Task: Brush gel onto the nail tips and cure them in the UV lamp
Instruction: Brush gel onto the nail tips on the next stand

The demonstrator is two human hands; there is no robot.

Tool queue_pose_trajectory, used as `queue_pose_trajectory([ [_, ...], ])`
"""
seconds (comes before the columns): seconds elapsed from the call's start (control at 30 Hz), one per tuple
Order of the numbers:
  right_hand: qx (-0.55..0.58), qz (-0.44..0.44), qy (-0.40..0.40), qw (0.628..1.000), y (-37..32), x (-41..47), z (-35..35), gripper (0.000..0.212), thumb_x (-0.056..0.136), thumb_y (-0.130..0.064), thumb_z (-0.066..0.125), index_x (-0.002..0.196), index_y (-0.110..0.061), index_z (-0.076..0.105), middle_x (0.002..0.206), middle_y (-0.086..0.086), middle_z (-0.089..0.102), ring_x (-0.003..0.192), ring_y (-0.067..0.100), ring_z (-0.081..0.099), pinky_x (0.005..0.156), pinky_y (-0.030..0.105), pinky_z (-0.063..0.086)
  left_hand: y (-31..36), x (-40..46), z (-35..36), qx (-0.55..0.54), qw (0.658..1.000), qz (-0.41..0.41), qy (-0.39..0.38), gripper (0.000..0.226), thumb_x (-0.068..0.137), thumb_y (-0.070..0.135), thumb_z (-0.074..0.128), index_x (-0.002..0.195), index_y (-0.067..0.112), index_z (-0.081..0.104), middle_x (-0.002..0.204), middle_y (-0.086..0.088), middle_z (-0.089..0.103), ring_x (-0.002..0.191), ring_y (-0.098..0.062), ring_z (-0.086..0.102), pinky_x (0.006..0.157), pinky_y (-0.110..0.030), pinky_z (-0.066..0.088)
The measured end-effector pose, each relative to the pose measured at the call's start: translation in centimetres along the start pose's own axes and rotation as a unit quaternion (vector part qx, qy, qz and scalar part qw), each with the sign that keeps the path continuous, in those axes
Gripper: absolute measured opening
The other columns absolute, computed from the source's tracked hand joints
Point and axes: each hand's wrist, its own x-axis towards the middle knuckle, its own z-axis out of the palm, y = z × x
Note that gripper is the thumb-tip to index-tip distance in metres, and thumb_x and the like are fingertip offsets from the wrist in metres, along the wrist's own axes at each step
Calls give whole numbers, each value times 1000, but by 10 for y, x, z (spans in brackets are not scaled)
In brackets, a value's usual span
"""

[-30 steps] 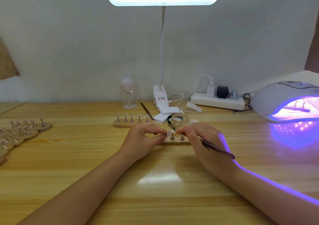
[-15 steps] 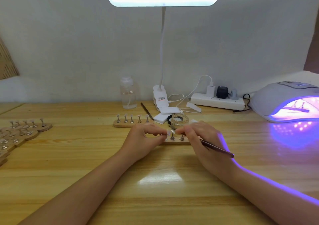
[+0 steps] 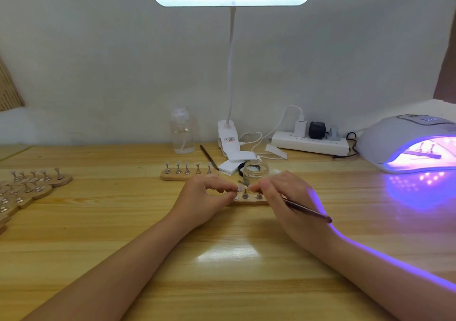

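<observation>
Both hands meet at mid-desk over a small wooden holder strip [image 3: 249,201] carrying upright metal stands. The left hand [image 3: 204,197] has its fingers curled, thumb and forefinger pinching at the left end of the strip, beside a pale nail tip [image 3: 241,187] mounted on a stand. The right hand [image 3: 283,197] grips a thin dark brush [image 3: 308,211]; the handle runs out rearward over the wrist, and the bristle end points toward that same nail tip. Whether the bristles touch the tip cannot be told.

Just behind the hands stands an open glass jar [image 3: 255,170]. A second holder strip [image 3: 187,174] with five tipped stands lies behind the left hand, apart from it. A spare brush [image 3: 208,156] lies near the foot of the white clip lamp [image 3: 228,138].

At the desk's [image 3: 123,222] right edge, well apart from the hands, the UV lamp [image 3: 407,143] glows violet; another strip [image 3: 423,153] sits inside it. More wooden holders [image 3: 29,187] are stacked at the far left. A clear bottle [image 3: 182,133] and a power strip [image 3: 311,143] stand along the wall.
</observation>
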Motion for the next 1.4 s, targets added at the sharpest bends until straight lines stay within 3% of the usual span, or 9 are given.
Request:
queue_pose_trajectory([
  [0.1,44,-9,12,999,-1,-1,0,46,92,-36,36,70,-18,72,65,-18,63,67,-6,59,70,8,39,0,0,1,-3,1000,4,3,20,74,1,72,81,19,73,72,10,67,70,-1,56,70,-9,43],
  [0.23,8,2,-7,1000,0,0,0,42,90,-42,35,82,-23,71,75,-28,59,76,-2,58,74,22,43,0,0,1,1,1000,2,6,20,73,1,72,82,19,73,72,11,67,71,-1,56,70,-10,44],
  [0.33,37,9,3,999,0,-1,0,47,90,-41,35,71,-20,72,65,-23,61,69,-5,58,71,8,38,0,0,1,3,1000,4,3,20,73,1,72,80,20,73,71,11,66,72,-3,57,71,-12,45],
  [0.6,58,18,7,998,1,0,1,45,90,-39,38,68,-17,71,65,-14,66,68,-2,60,70,9,40,0,0,0,10,1000,-1,6,15,76,3,70,84,14,74,73,10,67,74,-3,61,71,-7,43],
  [0.73,27,36,-4,999,2,0,0,37,94,-42,41,82,-24,71,76,-19,66,78,2,60,75,23,45,-3,1,0,18,1000,-2,10,14,75,5,71,85,15,74,75,9,68,74,0,61,72,-5,42],
  [1.0,29,46,-15,998,0,0,-1,38,89,-47,40,83,-25,70,75,-17,65,78,6,60,76,29,46,-3,1,1,-8,1000,20,14,20,73,3,72,81,21,73,75,8,70,74,-2,63,73,-10,46],
  [1.13,78,24,4,997,-1,-1,-1,44,90,-40,38,71,-19,72,65,-18,64,69,-2,61,72,11,42,-3,1,1,-9,999,30,11,20,72,1,73,82,17,73,74,9,68,73,-1,62,74,-11,45],
  [1.27,24,27,-15,999,0,0,-1,38,90,-41,39,82,-23,71,74,-23,62,76,3,60,76,26,45,-3,1,1,-4,999,39,4,17,73,0,72,84,12,74,75,9,68,72,2,59,74,-9,43],
  [1.4,54,7,14,998,-1,-2,-1,44,91,-37,38,71,-18,72,66,-16,65,67,-3,59,72,15,42,-3,1,1,-10,999,38,10,18,72,0,72,82,15,73,74,11,67,73,2,60,74,-8,43],
])
